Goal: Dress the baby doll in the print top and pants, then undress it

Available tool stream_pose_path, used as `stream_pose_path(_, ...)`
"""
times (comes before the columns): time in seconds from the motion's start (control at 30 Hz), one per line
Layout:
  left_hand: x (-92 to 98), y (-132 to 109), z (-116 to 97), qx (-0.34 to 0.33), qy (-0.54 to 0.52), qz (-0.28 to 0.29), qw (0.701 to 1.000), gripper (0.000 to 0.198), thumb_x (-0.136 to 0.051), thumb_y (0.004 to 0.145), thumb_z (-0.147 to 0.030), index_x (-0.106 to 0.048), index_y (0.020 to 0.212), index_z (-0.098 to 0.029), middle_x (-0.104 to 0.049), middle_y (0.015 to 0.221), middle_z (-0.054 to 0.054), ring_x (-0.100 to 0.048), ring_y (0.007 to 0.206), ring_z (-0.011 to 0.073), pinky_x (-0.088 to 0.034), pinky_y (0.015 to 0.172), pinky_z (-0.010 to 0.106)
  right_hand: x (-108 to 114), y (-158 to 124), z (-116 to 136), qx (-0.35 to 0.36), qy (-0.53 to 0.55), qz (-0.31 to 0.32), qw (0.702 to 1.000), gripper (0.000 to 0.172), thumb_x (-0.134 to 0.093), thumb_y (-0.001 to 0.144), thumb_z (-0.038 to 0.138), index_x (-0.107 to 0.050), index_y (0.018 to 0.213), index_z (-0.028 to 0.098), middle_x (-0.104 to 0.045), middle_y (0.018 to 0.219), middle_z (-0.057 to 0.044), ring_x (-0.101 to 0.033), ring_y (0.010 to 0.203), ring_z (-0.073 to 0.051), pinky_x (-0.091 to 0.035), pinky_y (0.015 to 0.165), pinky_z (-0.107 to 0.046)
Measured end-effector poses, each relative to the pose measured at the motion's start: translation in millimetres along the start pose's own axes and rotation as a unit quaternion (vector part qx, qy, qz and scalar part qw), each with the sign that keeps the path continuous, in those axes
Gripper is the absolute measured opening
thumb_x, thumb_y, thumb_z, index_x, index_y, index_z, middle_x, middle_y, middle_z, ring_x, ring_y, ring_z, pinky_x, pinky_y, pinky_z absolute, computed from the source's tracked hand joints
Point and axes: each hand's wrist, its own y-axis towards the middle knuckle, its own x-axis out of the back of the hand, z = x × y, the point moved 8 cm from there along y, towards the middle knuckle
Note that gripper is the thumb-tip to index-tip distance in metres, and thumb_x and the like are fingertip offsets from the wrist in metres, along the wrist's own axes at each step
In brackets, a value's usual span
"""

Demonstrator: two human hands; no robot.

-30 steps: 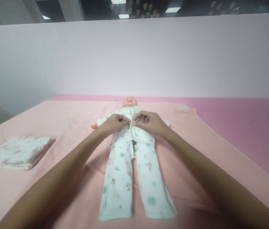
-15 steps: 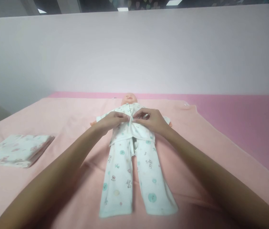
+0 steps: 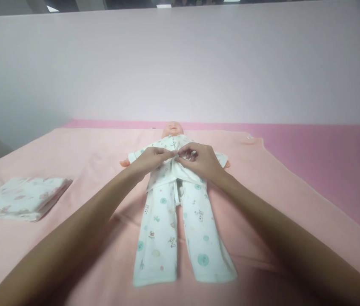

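A baby doll (image 3: pixel 172 128) lies on its back, head away from me and arms spread to the sides. It wears a white printed long-sleeved shirt (image 3: pixel 162 180) and matching trousers (image 3: pixel 161 229) with teal dots and small animal figures. Over the chest, my left hand (image 3: pixel 152 160) pinches the shirt's front edge between thumb and fingers. My right hand (image 3: pixel 204 160) grips the same front edge from the other side, thumb and forefinger together, fingertips touching or nearly touching the left ones. The bit of cloth between the fingertips is mostly hidden. At the crotch the trousers show a dark gap.
A folded white cloth with a pinkish print (image 3: pixel 27 197) lies on the left. Under everything is a peach blanket (image 3: pixel 97 144), spread over a pink surface (image 3: pixel 320 170) that shows along the right and back. Behind rises a pale wall panel (image 3: pixel 180 63).
The white strip that stood up at the shirt's front now lies down between my fingertips. My hands have closed in on each other slightly. The view has tipped a little downward.
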Motion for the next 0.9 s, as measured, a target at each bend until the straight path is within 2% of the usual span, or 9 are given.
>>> stream_pose_path(0.13, -4.6, -2.6, -4.8, -0.014, -0.001, -0.004, 1.0, 0.033, -0.084, 0.075, -0.051, -0.081, 0.085, -0.02, -0.073, 0.088, 0.007, -0.064, 0.09, 0.0252, -0.047, 0.075, 0.034, -2.2, -1.7, 0.2, 0.017, 0.017, -0.021, 0.999, 0.011, -0.075, 0.088, 0.031, -0.076, 0.095, 0.022, -0.073, 0.097, -0.002, -0.063, 0.085, -0.013, -0.05, 0.075, -0.027)
stream_pose_path(0.3, -8.3, -1.9, -1.7, -0.022, -0.011, -0.008, 1.0, 0.026, -0.079, 0.082, -0.045, -0.082, 0.09, -0.022, -0.076, 0.096, 0.006, -0.067, 0.1, 0.0256, -0.048, 0.085, 0.035, -3.9, -4.3, -0.1, 0.015, 0.009, -0.035, 0.999, 0.014, -0.075, 0.09, 0.034, -0.073, 0.093, 0.021, -0.071, 0.095, -0.002, -0.061, 0.083, -0.013, -0.047, 0.075, -0.027)
stream_pose_path(0.43, -7.1, -1.4, -1.5, -0.031, -0.013, -0.005, 0.999, 0.026, -0.079, 0.081, -0.046, -0.081, 0.089, -0.021, -0.075, 0.096, 0.006, -0.067, 0.099, 0.0251, -0.049, 0.085, 0.035, -5.2, -6.7, -4.4, 0.003, -0.024, -0.042, 0.999, 0.023, -0.074, 0.092, 0.042, -0.069, 0.089, 0.02, -0.069, 0.092, -0.003, -0.059, 0.081, -0.014, -0.046, 0.074, -0.029)
stream_pose_path(0.63, -4.8, 2.0, 3.4, -0.016, -0.031, 0.018, 0.999, 0.027, -0.079, 0.082, -0.047, -0.078, 0.092, -0.021, -0.075, 0.105, 0.007, -0.066, 0.103, 0.025, -0.048, 0.086, 0.034, -5.4, -7.8, -6.4, 0.023, -0.027, -0.052, 0.998, 0.029, -0.075, 0.092, 0.047, -0.067, 0.089, 0.02, -0.068, 0.092, -0.003, -0.058, 0.082, -0.015, -0.045, 0.075, -0.029)
stream_pose_path(0.73, -3.9, 3.1, 3.3, -0.029, -0.014, 0.013, 0.999, 0.027, -0.076, 0.084, -0.047, -0.077, 0.093, -0.021, -0.074, 0.104, 0.007, -0.066, 0.099, 0.0235, -0.047, 0.082, 0.032, -6.0, -8.0, -8.3, 0.012, -0.03, -0.049, 0.998, 0.032, -0.074, 0.093, 0.051, -0.068, 0.091, 0.02, -0.069, 0.093, -0.004, -0.059, 0.082, -0.015, -0.046, 0.075, -0.03)
stream_pose_path(0.9, -1.8, -0.6, -0.8, -0.07, 0.028, -0.02, 0.997, 0.028, -0.077, 0.083, -0.044, -0.07, 0.097, -0.021, -0.066, 0.091, 0.003, -0.06, 0.082, 0.0178, -0.043, 0.071, 0.029, -5.1, -9.5, -5.4, 0.007, -0.028, -0.04, 0.999, 0.033, -0.073, 0.093, 0.053, -0.07, 0.093, 0.02, -0.07, 0.096, -0.005, -0.06, 0.083, -0.015, -0.047, 0.075, -0.029)
